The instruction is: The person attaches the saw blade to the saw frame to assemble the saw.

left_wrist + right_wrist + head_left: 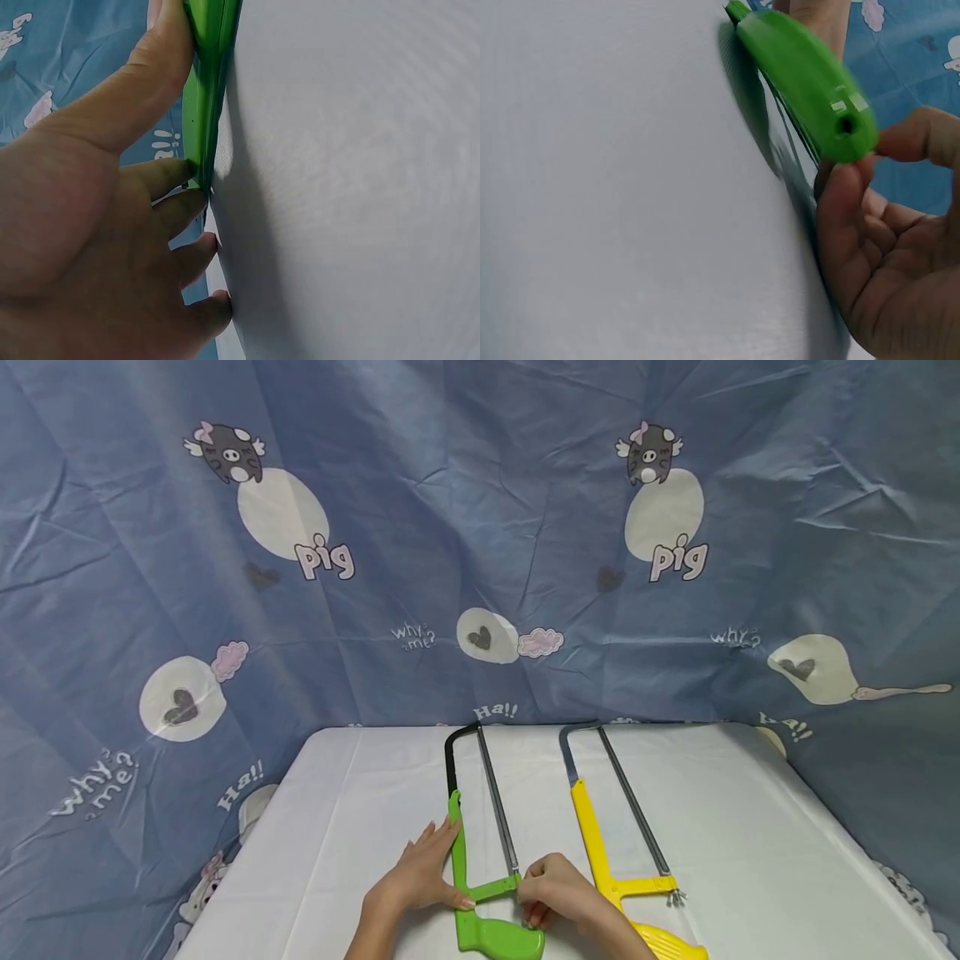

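A green-handled hacksaw (460, 852) with a black front bow lies on the white table, its blade (497, 797) fitted along the right side. My left hand (420, 877) rests on the saw's green frame (210, 82), fingers spread and thumb pressing near the crossbar. The right hand (553, 892) has curled fingers pinching at the crossbar's outer end, where the tightening wing nut sits; the fingers mostly hide it. In the right wrist view, thumb and index finger show behind the butt of the green handle (810, 82).
A yellow-handled hacksaw (592, 835) lies just right of the right hand, its wing nut (677, 897) showing at the crossbar end. The right forearm overlaps its handle. Blue printed cloth (480, 527) hangs behind the white table (360, 793) and down its sides.
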{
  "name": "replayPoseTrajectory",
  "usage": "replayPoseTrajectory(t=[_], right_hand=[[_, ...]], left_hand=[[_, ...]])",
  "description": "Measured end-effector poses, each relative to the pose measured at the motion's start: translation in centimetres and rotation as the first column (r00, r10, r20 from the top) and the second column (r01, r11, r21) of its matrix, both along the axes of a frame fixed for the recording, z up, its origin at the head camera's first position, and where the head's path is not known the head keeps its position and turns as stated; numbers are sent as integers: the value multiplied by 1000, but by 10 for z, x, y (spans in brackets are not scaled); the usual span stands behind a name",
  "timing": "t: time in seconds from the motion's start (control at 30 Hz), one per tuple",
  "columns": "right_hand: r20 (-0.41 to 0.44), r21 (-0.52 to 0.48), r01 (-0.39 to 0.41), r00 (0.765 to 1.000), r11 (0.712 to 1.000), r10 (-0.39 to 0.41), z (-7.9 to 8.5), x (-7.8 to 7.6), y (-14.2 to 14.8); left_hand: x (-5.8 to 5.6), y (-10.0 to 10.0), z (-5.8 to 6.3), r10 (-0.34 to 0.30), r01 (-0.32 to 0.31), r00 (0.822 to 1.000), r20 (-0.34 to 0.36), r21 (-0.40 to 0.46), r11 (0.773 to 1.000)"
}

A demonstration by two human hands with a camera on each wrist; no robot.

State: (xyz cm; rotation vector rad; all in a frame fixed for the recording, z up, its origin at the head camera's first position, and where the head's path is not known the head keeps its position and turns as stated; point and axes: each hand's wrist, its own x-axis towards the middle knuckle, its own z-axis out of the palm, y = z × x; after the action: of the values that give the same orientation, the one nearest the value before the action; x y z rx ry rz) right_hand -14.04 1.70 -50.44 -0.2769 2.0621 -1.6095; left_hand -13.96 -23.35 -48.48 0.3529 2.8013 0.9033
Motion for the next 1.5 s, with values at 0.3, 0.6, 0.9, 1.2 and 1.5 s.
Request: replayPoseTrajectory(t=[0.3,0.6,0.9,1.2,1.5], right_hand=[[100,-144,-50,993,988,64,-4,-3,2],[154,-264,-112,976,958,157,-2,-4,5],[197,-406,-165,945,899,263,-3,-4,5],[279,-579,-163,881,799,382,-8,-4,4],[300,-716,-142,822,683,485,-16,-3,4]], left_hand=[[-2,0,3,3,-3,1000,22,2,1000],[-1,0,4,9,-10,999,37,17,1000],[0,-1,6,-65,65,998,23,-21,998],[-1,-1,8,-67,67,997,36,-9,998],[0,-1,8,-64,64,998,27,-12,998]])
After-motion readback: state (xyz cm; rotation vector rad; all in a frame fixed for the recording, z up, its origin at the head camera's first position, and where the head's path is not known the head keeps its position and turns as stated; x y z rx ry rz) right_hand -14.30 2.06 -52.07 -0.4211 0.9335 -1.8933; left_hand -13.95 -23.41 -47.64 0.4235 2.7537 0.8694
